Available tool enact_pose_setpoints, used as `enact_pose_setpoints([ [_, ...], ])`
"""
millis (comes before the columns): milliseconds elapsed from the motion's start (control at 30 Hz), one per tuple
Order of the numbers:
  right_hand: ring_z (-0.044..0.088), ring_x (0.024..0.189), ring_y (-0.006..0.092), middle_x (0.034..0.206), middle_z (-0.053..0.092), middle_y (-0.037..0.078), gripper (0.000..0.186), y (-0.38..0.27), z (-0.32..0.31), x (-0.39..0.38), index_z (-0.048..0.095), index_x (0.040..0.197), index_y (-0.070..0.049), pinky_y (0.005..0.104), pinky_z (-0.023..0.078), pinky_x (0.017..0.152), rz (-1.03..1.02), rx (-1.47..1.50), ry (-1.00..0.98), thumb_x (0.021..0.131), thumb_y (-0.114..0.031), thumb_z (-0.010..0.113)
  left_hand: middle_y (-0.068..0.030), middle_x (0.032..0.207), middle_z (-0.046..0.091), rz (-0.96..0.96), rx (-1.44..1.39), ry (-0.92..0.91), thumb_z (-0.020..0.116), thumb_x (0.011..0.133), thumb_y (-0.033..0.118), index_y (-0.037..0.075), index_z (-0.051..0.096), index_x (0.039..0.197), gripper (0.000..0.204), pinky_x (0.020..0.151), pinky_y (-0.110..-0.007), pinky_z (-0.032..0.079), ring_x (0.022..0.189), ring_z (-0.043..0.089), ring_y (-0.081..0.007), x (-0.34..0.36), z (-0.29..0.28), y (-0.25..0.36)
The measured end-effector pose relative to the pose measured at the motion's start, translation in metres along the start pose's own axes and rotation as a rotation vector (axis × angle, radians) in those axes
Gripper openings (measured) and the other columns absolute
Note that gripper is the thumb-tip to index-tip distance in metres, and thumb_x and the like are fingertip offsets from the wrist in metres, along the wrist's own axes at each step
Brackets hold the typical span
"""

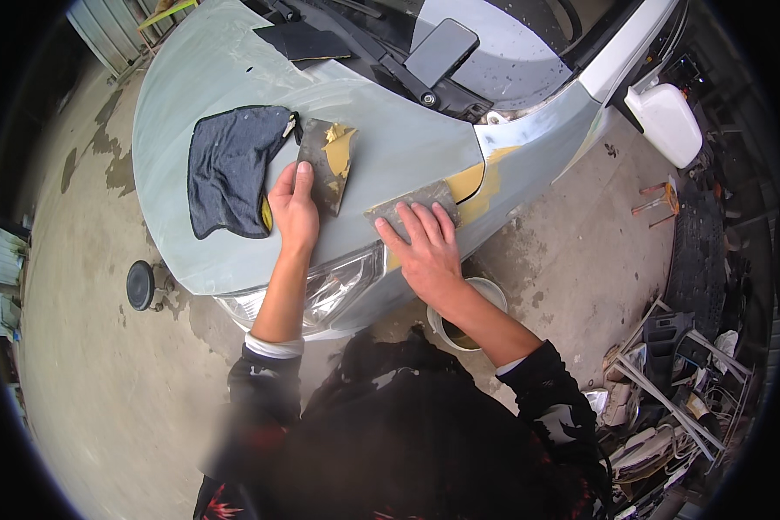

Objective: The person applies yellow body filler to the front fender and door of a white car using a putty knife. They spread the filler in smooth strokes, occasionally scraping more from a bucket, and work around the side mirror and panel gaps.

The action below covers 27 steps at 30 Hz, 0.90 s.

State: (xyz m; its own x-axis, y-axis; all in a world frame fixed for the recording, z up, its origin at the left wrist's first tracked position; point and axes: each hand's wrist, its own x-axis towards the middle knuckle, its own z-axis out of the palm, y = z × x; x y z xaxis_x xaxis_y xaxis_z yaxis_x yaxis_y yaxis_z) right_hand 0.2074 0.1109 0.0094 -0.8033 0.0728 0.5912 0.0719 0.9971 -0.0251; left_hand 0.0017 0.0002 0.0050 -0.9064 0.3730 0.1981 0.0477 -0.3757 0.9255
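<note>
My left hand [295,211] grips the lower edge of a flat metal putty plate [328,186], thumb on top. A lump of yellow putty [340,149] clings to the plate's upper corner. Over the front fender, my right hand [425,260] holds a wide flat putty spreader [432,192], fingers laid across its face. The spreader lies against the grey car body just above the headlight [338,290]. Yellow filler [477,195] coats the fender beside it, along the hood seam. A dark cloth [230,165] rests on the hood left of the plate.
A phone [442,54] and a black sheet [308,43] lie near the windshield base. Below the fender stands a bucket [492,295]. A round black stool [140,286] is at left, an orange stool [659,198] at right. Scrap parts [667,390] pile up at lower right.
</note>
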Motion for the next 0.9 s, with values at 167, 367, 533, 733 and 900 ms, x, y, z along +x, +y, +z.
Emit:
enact_pose_setpoints([
  [167,0.054,0.121,0.0338,0.133,0.058,0.018,0.053,-0.004,-0.001,-0.028,0.067,0.127,-0.014,0.0559,0.038,0.108,-0.023,0.009,-0.04,0.076,-0.001,0.064,-0.0029,0.1,0.071,-0.003,-0.023,0.002,0.06,0.104,0.024,-0.005,0.069,0.113,0.031,0.082,-0.022,0.046,0.089,0.059,-0.0075,-0.001,-0.001,-0.002],
  [367,0.053,0.123,0.0334,0.133,0.057,0.014,0.055,0.023,-0.024,-0.033,0.066,0.129,-0.017,0.0553,0.038,0.109,0.038,-0.04,0.046,0.077,-0.001,0.065,-0.0017,0.098,0.071,0.013,-0.028,-0.012,0.061,0.103,0.025,-0.005,0.07,0.112,0.032,0.081,-0.021,0.045,0.087,0.058,-0.0063,0.001,-0.003,-0.003],
  [533,0.051,0.124,0.0335,0.135,0.055,0.014,0.058,0.042,-0.017,-0.011,0.065,0.13,-0.016,0.0555,0.036,0.111,0.079,-0.039,0.01,0.075,0.002,0.064,0.0017,0.094,0.068,0.023,-0.023,0.009,0.063,0.102,0.025,-0.003,0.07,0.108,0.029,0.079,-0.02,0.042,0.085,0.054,-0.0047,0.0,-0.001,-0.003],
  [733,0.052,0.124,0.0337,0.134,0.057,0.015,0.059,0.022,-0.007,-0.034,0.066,0.128,-0.015,0.0554,0.037,0.11,0.028,0.03,0.002,0.072,0.003,0.065,0.0036,0.091,0.064,0.024,-0.021,0.019,0.064,0.102,0.024,-0.003,0.07,0.107,0.029,0.078,-0.02,0.039,0.084,0.05,-0.0047,-0.001,0.0,-0.002],
  [900,0.054,0.124,0.0328,0.133,0.058,0.014,0.057,0.043,-0.029,-0.041,0.065,0.128,-0.016,0.055,0.037,0.11,0.046,0.029,0.056,0.074,0.005,0.063,0.0016,0.094,0.067,0.033,-0.011,0.031,0.064,0.102,0.024,-0.004,0.07,0.107,0.029,0.08,-0.021,0.042,0.086,0.054,-0.0054,0.001,-0.002,-0.003],
])
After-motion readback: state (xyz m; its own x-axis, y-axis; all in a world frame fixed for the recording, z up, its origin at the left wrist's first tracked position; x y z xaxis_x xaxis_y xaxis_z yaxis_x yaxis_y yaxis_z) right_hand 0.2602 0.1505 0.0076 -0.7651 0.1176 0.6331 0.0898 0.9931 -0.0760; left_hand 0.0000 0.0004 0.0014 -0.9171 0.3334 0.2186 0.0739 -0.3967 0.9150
